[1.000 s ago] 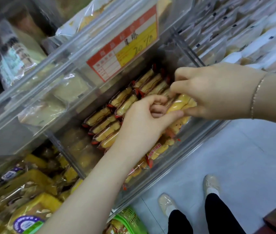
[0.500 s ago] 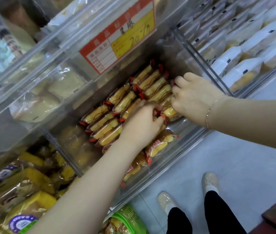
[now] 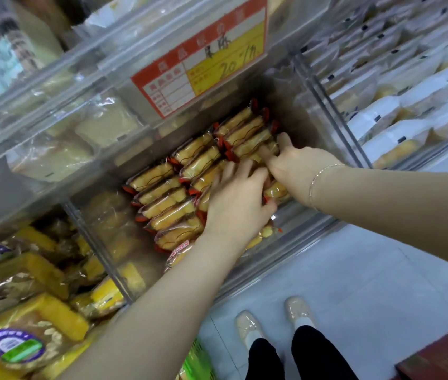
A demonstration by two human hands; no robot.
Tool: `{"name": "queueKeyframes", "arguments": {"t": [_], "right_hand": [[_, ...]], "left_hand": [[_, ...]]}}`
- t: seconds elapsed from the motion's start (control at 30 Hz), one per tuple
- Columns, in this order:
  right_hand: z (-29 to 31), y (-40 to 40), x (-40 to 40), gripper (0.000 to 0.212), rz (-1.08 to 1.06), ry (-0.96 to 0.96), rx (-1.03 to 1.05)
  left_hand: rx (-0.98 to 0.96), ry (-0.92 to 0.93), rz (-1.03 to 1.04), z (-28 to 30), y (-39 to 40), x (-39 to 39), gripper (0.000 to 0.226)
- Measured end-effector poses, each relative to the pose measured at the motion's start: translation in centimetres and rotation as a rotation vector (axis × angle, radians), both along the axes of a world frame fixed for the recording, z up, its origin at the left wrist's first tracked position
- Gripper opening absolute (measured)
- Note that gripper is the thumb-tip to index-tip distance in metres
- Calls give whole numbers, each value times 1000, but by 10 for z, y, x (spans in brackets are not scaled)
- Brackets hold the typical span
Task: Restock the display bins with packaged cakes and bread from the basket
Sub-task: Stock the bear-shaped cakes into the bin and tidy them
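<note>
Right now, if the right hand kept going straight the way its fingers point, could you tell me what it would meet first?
The right hand points up and away into the clear bin. Its fingertips already rest on the packaged cakes in the far row, so it would push into those first; the bin's back wall seems to lie behind them, though depth is unclear.

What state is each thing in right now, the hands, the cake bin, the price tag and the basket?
left hand: fingers spread, pressing on the cake packs
right hand: fingers extended, touching the far packs
cake packs: sealed, lined in rows
clear bin: open-topped, mostly filled
price tag: fixed to upper bin front
green basket: mostly out of view
</note>
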State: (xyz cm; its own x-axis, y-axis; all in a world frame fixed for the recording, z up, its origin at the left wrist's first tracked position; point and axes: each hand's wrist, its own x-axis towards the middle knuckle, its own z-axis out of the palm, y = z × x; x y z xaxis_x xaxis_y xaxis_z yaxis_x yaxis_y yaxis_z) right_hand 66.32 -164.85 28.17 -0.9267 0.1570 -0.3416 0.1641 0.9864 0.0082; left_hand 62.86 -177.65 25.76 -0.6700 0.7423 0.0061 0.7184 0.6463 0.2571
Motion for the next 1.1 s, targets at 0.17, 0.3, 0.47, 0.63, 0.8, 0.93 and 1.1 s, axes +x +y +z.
{"name": "queueKeyframes", "arguments": {"t": [0.17,0.3,0.47,0.63,0.8,0.93,1.1], "right_hand": [[16,-5,3,66,-1,-99,-14],[48,-14,3,72,-145,-357,-60],[95,-79,36,26,-44,195,-546],[88,-228,97,27,456,4,-1012],[-32,-350,112,30,518,-400,-835],[-156,-429,116,30,597,-492,-635],[-310,-505,119,26,760,-529,-380]], "left_hand": [[-62,-167,57,13,3,5,33],[119,-316,226,46,-25,16,25],[741,-286,613,92,-122,86,7],[842,-241,1178,44,-257,182,5],[634,-373,1878,-80,-406,263,10],[385,-498,2168,-187,-490,320,11],[286,-709,1993,-316,-528,347,19]]}}
